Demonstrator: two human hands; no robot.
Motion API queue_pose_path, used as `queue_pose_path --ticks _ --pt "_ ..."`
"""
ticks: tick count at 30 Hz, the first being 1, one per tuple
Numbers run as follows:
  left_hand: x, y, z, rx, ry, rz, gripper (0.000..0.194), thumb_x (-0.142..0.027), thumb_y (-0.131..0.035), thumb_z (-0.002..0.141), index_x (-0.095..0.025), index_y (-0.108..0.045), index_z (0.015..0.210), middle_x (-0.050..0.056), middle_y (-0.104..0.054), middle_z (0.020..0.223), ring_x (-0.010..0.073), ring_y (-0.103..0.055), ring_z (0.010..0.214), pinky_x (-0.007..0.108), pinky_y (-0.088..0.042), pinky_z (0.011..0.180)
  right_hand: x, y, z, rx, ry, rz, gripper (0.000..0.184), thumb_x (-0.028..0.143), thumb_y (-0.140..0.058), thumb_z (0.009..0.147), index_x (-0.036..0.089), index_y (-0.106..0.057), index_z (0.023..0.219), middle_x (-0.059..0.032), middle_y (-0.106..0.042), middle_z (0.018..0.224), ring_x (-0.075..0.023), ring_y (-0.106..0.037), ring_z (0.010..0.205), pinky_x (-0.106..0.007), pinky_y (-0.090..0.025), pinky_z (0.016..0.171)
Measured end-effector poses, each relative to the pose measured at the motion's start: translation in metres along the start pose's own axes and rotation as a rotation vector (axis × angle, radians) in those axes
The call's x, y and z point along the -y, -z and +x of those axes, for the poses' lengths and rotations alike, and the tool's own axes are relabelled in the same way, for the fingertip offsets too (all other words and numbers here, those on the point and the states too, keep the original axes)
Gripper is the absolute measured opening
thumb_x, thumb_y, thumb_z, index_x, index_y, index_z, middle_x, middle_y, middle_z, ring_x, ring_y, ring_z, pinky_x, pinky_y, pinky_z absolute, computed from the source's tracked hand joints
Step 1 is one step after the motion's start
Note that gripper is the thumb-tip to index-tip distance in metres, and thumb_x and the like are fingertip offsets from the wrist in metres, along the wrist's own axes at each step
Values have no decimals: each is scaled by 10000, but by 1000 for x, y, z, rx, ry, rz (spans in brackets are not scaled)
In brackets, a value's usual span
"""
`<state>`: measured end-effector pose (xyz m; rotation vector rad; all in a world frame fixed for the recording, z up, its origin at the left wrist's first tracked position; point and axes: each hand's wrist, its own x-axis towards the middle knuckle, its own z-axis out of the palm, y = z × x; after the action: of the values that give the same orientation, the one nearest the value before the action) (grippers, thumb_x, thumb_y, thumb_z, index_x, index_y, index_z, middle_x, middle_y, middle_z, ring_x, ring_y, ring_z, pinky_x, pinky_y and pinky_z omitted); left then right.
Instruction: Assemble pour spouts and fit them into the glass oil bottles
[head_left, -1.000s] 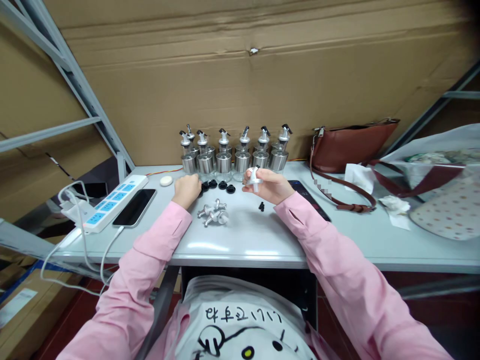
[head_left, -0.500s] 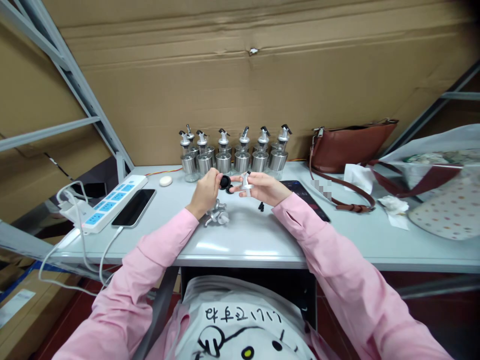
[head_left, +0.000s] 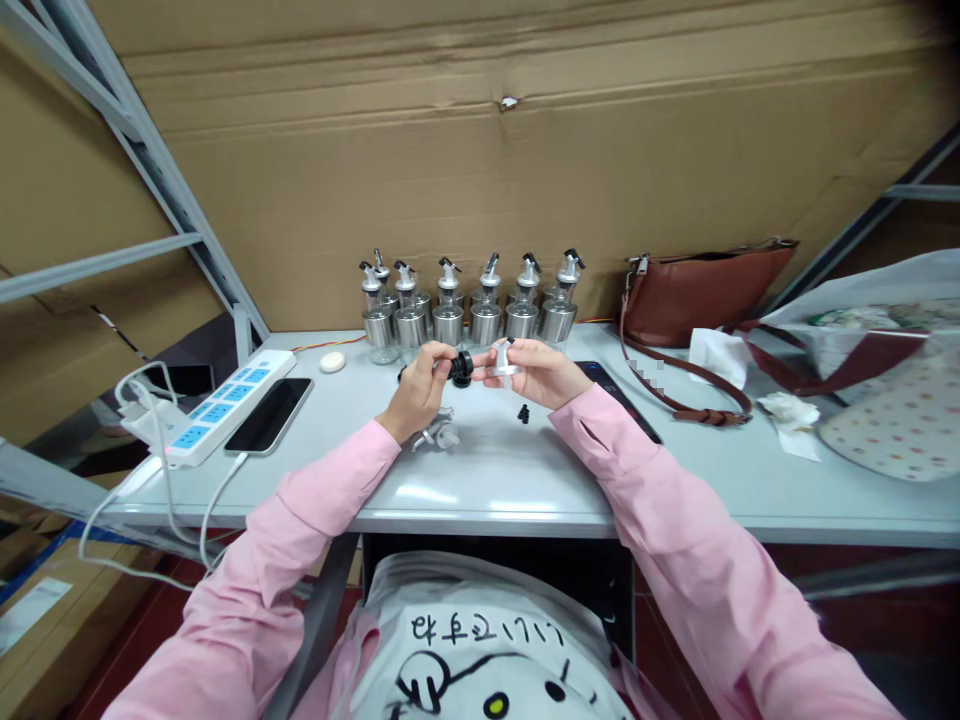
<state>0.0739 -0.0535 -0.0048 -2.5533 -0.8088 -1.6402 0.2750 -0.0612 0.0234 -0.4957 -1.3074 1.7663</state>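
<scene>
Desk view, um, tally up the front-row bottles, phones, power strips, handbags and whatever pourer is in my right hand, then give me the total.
Front-row bottles: 6
Phones: 2
Power strip: 1
Handbag: 1
Pourer in right hand: 1
Total: 11
Left out: back-row bottles and desk pourers, too hidden to count.

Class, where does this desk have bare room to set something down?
Bare: the desk's front strip between the sleeves; left, between the leftmost phone and left hand; right, between the strap and front edge. Crowded: the back, with bottles, and the middle, around the right hand and loose spouts.
</scene>
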Motion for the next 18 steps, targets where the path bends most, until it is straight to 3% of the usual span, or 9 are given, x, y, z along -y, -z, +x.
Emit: queue_pose_path --ticks 4,14,18 --pt "-4 -1 -2 79 -101 -50 195 -244 -341 935 -169 -437 1087 76 -586 986 128 -577 885 261 -474 767 8 6 -4 3 -10 -16 146 267 -614 756 144 -577 825 -91 -703 888 -175 -684 762 -303 -543 694" --pt "-12 -1 2 34 -241 -46 131 -207 -461 893 -178 -452 1020 43 -600 870 114 -584 785 242 -480 684 10 9 -4 30 12 -20 168 265 -628 729 150 -570 837 -74 -687 855 -144 -637 659 -311 -507 666" --pt "-9 -3 1 28 -287 -22 133 -200 -436 902 -184 -415 1032 64 -600 914 128 -591 832 245 -477 663 9 1 -1 -81 138 42 80 229 -604 744 170 -587 794 -40 -642 873 -96 -543 620 -240 -452 561"
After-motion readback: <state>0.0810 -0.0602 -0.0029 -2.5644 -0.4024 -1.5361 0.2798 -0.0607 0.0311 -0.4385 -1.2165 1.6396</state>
